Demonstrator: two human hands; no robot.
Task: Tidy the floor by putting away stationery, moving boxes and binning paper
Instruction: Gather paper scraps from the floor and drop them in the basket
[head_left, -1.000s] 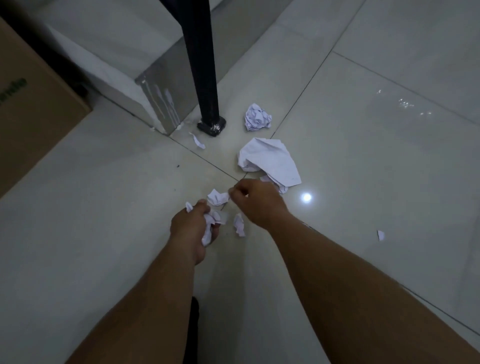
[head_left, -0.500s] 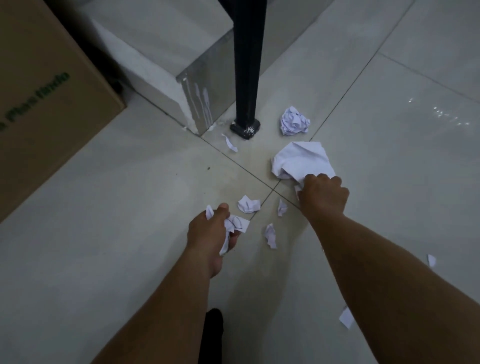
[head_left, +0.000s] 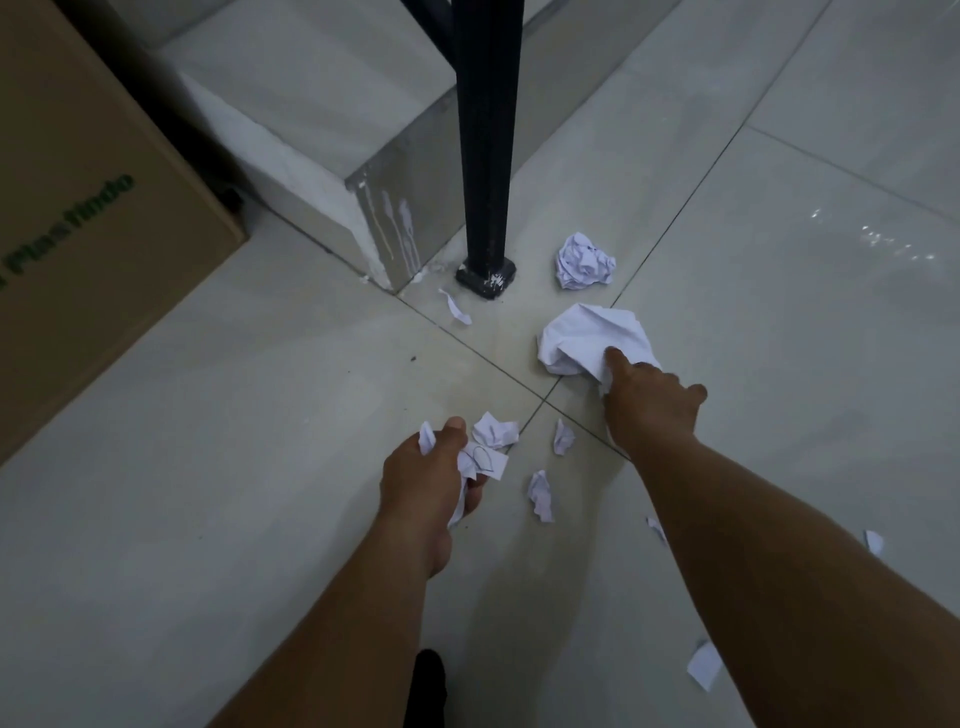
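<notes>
Bare floor (head_left: 779, 338) lies open at right and lower left of the frame. At top centre a black post (head_left: 485, 156) stands beside a step (head_left: 322, 130), closing that way; a box (head_left: 78, 218) blocks the upper left. Paper scraps (head_left: 540, 493) litter the centre.

Cardboard box (head_left: 88, 218) cut off by left and top edges; green lettering on its side only partly readable, start of it out of frame. Black post (head_left: 485, 135) ran out the top edge. Right hand (head_left: 652, 410) covered the near edge of the large crumpled paper (head_left: 587, 332); its fingers hidden beneath. Left hand (head_left: 431, 483) concealed most of the paper scraps (head_left: 480, 462) it closed on. Dark shape (head_left: 428, 686) at bottom edge: could not identify.
</notes>
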